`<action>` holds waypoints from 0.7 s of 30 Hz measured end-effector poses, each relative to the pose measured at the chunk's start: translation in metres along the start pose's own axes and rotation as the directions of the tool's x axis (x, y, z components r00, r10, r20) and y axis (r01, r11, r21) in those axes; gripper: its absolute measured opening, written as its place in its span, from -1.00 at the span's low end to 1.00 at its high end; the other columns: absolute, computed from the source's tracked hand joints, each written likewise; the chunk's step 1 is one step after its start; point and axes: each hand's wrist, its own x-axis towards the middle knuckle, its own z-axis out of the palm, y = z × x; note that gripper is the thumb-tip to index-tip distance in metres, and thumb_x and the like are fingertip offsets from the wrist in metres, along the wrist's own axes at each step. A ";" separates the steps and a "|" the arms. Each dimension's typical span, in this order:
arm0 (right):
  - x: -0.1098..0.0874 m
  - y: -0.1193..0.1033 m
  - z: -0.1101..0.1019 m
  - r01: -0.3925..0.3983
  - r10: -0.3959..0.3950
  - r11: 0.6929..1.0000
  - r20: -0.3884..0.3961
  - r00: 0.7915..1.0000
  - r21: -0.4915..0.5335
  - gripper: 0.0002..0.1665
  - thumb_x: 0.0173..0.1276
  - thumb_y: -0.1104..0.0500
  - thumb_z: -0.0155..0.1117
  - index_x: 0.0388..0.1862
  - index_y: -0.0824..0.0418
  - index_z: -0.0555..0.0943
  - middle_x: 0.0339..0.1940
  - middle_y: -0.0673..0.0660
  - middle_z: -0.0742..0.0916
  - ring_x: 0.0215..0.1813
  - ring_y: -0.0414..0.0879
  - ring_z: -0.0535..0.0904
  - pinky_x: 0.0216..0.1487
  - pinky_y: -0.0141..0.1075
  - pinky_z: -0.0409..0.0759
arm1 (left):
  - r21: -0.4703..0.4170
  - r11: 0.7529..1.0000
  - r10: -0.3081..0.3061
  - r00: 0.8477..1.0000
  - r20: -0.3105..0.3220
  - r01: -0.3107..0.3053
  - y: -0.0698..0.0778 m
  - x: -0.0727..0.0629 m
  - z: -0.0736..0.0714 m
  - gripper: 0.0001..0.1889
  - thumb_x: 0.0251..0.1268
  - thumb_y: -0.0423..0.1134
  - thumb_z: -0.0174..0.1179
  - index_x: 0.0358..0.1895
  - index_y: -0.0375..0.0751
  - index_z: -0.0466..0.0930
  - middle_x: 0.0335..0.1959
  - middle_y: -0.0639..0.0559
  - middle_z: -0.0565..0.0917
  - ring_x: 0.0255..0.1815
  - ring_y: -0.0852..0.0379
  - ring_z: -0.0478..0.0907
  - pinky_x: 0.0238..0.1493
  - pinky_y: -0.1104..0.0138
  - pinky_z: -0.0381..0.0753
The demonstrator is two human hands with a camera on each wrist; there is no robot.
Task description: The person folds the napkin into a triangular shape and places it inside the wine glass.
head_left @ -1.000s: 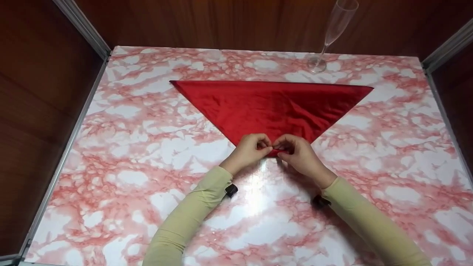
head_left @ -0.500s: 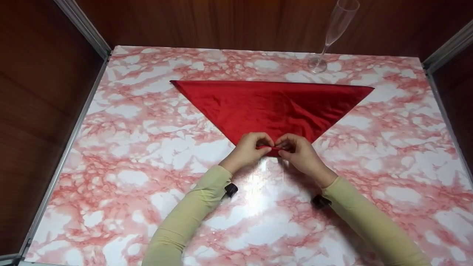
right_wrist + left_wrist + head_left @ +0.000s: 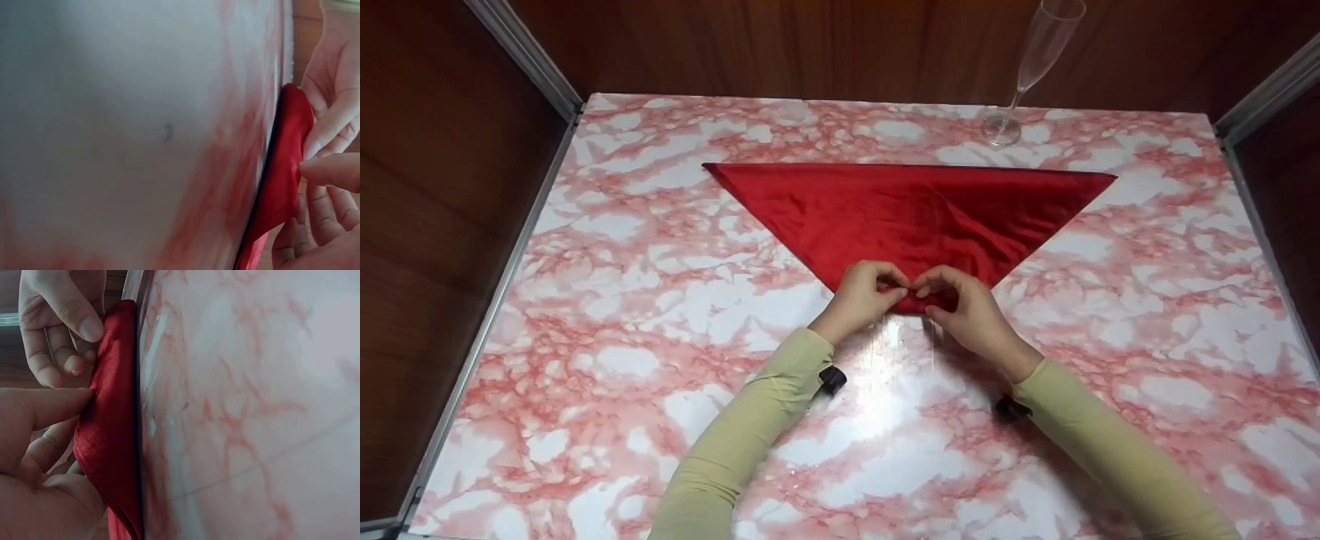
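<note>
A red satin cloth (image 3: pixel 885 217), folded into a triangle, lies with its long edge at the back and its narrow end toward the person. My left hand (image 3: pixel 862 296) and right hand (image 3: pixel 971 311) meet at that near end, fingertips almost touching. Both hold the small turned-up fold between thumb and fingers. In the left wrist view, the fold (image 3: pixel 115 405) rises off the table, with the left hand (image 3: pixel 45 455) at its upper edge. The right wrist view shows the right hand (image 3: pixel 329 219) at the same fold (image 3: pixel 281 174). Parts of the fingers are hidden behind the cloth.
A clear champagne flute (image 3: pixel 1039 56) stands at the back right, behind the cloth. The table (image 3: pixel 622 360) has a red-and-white marbled top. Dark wooden panels (image 3: pixel 810 52) enclose the back and both sides.
The left hand has shifted slightly forward, away from the person, at the cloth's near fold. The right hand has moved only a little. The cloth's back edge and the flute keep their places.
</note>
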 end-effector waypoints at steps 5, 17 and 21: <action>0.005 0.021 0.001 -0.039 0.040 0.997 0.013 0.999 -0.070 -0.51 0.05 0.62 0.23 -0.04 0.28 0.58 -0.24 0.18 0.68 -0.09 0.01 0.56 0.02 -0.12 0.49 | 0.044 0.999 0.015 1.000 -0.011 -0.015 0.000 0.001 0.000 -0.90 0.18 -0.43 0.28 -0.25 -0.27 0.72 -0.30 0.03 0.72 -0.28 0.22 0.63 -0.22 0.47 0.56; 0.009 0.026 0.001 -0.042 0.054 0.984 0.064 0.997 -0.171 -0.36 -0.02 0.57 0.35 0.11 0.29 0.51 -0.20 0.17 0.65 -0.06 0.02 0.54 -0.01 -0.14 0.54 | 0.131 0.977 0.155 0.984 0.085 -0.166 -0.004 -0.004 -0.007 -0.69 0.00 -0.39 0.44 -0.12 -0.33 0.69 -0.18 -0.06 0.69 -0.07 0.12 0.58 0.01 0.40 0.49; 0.010 0.027 -0.001 -0.021 0.035 0.981 0.070 0.997 -0.194 -0.32 -0.05 0.57 0.39 0.13 0.29 0.50 -0.20 0.19 0.64 -0.07 0.04 0.55 -0.03 -0.12 0.55 | 0.121 0.969 0.200 0.973 0.114 -0.213 -0.003 -0.004 -0.008 -0.63 -0.07 -0.42 0.47 -0.09 -0.31 0.69 -0.15 -0.06 0.69 -0.02 0.12 0.56 0.07 0.37 0.47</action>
